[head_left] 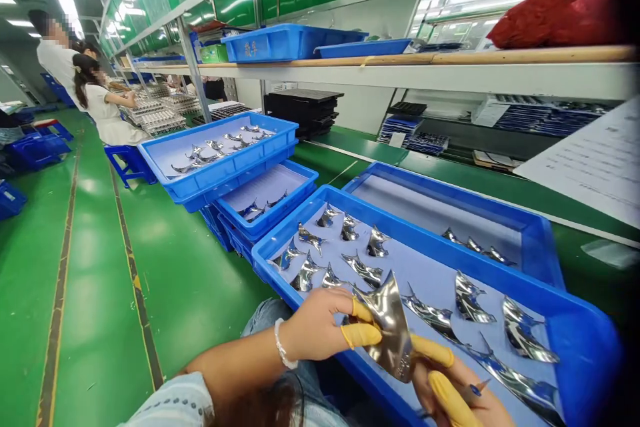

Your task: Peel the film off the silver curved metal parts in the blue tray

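My left hand (327, 323), in yellow finger cots and with a white bracelet at the wrist, pinches a polished, curved metal part (391, 320) with a pointed tip. The lower end of the same part is gripped by my right hand (457, 390), also in yellow finger cots. A thin pencil-like stick (477, 389) pokes out between the right fingers; its kind is not certain. Both hands are over the front of a blue tray (425, 240) lined with pale sheet. Several similar shiny metal parts (470, 297) lie spread in it.
Behind is another blue tray (537, 230) with a few parts. Stacked blue trays (220, 180) with parts stand to the left. A shelf (450, 67) carries a blue bin (295, 43) and a red bag (555, 17). A paper sheet (595, 153) juts in at right. Co-workers (103, 103) are far left.
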Demonstrator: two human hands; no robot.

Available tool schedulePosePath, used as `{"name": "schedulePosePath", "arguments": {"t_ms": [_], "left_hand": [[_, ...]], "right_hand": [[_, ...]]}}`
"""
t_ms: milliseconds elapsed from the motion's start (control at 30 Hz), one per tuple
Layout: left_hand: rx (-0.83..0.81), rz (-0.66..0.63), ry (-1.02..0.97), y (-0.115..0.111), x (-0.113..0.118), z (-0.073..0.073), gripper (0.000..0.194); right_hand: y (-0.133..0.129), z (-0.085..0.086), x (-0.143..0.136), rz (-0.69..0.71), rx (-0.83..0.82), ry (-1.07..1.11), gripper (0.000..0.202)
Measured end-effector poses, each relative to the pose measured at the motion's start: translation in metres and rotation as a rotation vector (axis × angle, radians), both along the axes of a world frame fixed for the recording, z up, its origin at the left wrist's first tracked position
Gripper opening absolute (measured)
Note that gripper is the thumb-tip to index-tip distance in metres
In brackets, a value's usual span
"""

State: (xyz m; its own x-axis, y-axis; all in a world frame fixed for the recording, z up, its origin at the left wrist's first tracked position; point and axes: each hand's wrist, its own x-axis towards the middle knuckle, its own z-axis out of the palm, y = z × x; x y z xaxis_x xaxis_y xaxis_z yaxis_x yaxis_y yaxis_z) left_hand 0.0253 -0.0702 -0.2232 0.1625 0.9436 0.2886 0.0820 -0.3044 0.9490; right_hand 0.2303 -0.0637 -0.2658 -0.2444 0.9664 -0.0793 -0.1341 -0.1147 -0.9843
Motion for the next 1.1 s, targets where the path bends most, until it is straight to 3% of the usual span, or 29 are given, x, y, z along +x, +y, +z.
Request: {"name": "schedulePosePath", "arguments": {"t_ms": [167, 333, 467, 933, 1100], "left_hand": [[0.275, -0.026, 0.214, -0.005, 0.001, 0.01, 0.044], [0.454, -0.008, 0.252, -0.007, -0.002, 0.014, 0.035], [0.484, -0.017, 0.296, -0.011, -0.004, 0.019, 0.033], [0.557, 0.001, 0.338, -0.018, -0.007, 0.022, 0.021], [0.519, -0.038, 0.299, -0.016, -0.004, 0.027, 0.03]], "right_hand": [[-0.015, 0.02, -0.003, -0.003, 0.217, -0.142, 0.019], [-0.021, 0.031, -0.008, 0.066, 0.37, -0.127, 0.008], [-0.023, 0.034, -0.006, 0.104, 0.422, -0.117, 0.002], [-0.025, 0.031, -0.007, 0.068, 0.437, -0.194, 0.015], [-0.026, 0.034, -0.009, 0.035, 0.534, -0.254, 0.013]]}}
